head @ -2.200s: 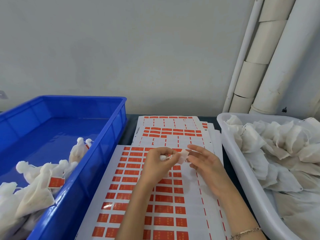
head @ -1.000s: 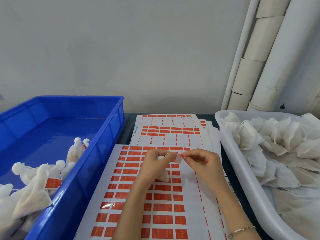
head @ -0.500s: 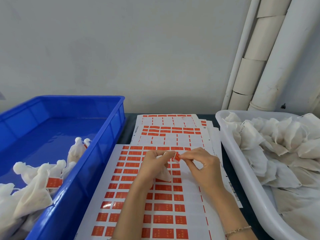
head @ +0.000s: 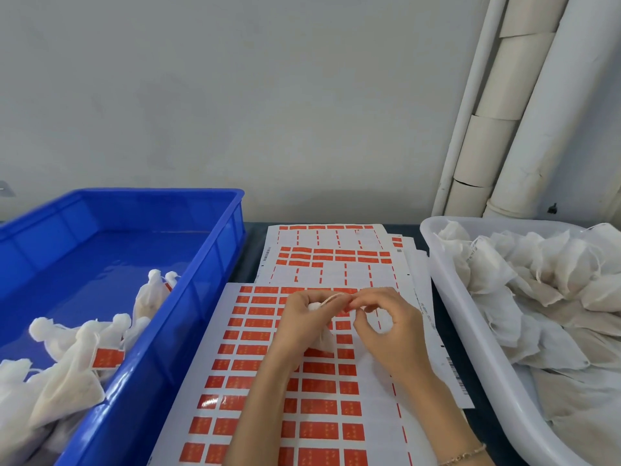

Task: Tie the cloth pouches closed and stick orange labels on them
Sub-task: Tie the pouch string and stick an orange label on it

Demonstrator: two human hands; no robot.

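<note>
My left hand (head: 299, 322) grips a cloth pouch (head: 325, 340) above the label sheet (head: 255, 364) at the middle of the counter (head: 251, 250). My right hand (head: 389, 334) pinches the string (head: 331, 298) at its neck, fingertips against the left's. Tied pouches (head: 67, 375) lie in the blue bin (head: 188, 331) on the left; loose pouches (head: 537, 280) fill the white tub (head: 470, 331) on the right.
</note>
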